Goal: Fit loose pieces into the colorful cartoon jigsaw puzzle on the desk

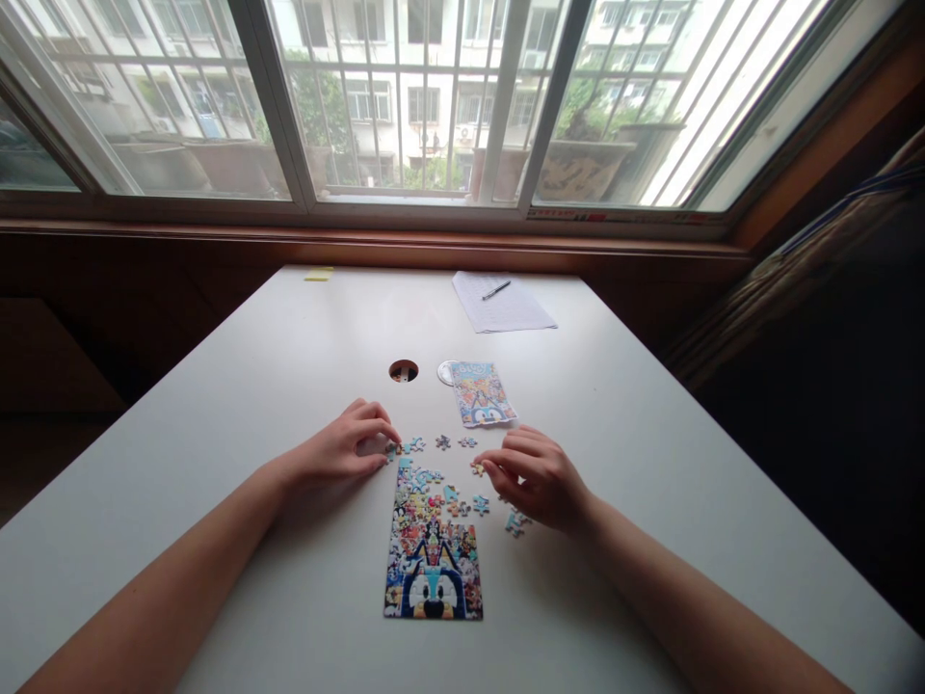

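Observation:
A partly assembled jigsaw puzzle (434, 569) lies on the white table, its lower part showing a blue cartoon dog's face and its upper right uneven. At its top left corner, my left hand (347, 443) has thumb and index finger closed around a small puzzle piece (392, 450). To the right of the puzzle, my right hand (539, 474) pinches a yellowish puzzle piece (478, 468) at its fingertips. Loose pieces lie between the hands, among them a dark piece (443, 441) and a light blue piece (481, 504). Another blue piece (515, 522) rests below my right hand.
Beyond the pieces lies a picture sheet (483, 395), partly over a round silvery disc (444, 372). A round hole (403, 371) opens in the table (238, 540). Farther back are papers (498, 308) with a pen (496, 290) and a yellow note (319, 274).

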A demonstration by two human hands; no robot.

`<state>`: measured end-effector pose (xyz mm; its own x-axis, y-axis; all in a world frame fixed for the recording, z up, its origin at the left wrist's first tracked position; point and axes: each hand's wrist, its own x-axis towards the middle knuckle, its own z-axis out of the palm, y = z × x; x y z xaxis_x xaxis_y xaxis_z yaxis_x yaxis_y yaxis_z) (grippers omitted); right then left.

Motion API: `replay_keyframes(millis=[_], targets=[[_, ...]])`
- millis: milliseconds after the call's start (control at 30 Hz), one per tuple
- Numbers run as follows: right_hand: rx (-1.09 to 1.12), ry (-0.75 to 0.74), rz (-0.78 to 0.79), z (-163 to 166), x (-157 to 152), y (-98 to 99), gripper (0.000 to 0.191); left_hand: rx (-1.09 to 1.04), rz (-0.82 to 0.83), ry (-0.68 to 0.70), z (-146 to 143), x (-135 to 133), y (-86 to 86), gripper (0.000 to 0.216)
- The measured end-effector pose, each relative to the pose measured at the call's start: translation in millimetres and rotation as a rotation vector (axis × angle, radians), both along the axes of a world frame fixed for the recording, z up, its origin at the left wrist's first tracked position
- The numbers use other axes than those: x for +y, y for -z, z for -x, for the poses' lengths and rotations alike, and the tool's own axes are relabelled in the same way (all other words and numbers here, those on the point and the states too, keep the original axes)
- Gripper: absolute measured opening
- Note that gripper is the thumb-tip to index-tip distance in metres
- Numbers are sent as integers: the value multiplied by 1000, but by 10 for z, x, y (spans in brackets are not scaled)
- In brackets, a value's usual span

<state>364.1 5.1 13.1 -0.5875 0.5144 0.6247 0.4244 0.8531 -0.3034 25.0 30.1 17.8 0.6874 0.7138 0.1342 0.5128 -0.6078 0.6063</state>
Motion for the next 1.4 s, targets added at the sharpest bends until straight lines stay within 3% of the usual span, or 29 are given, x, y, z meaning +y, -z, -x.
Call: replay_keyframes(millis=[267,633,867,1400], targets=[[-19,-7,-2,-16,2,10,13,-10,13,-31,-5,-7,-2,19],[-30,-9,-6,-5,-1,7,14,-8,-47,-192,23,84,197,25],[-43,-13,-15,-7,5,19,13,-58,64,-104,83,73,137,21],[-55,-41,-16,-9,3,15,13,-35,95,-104,55,68,135,16]])
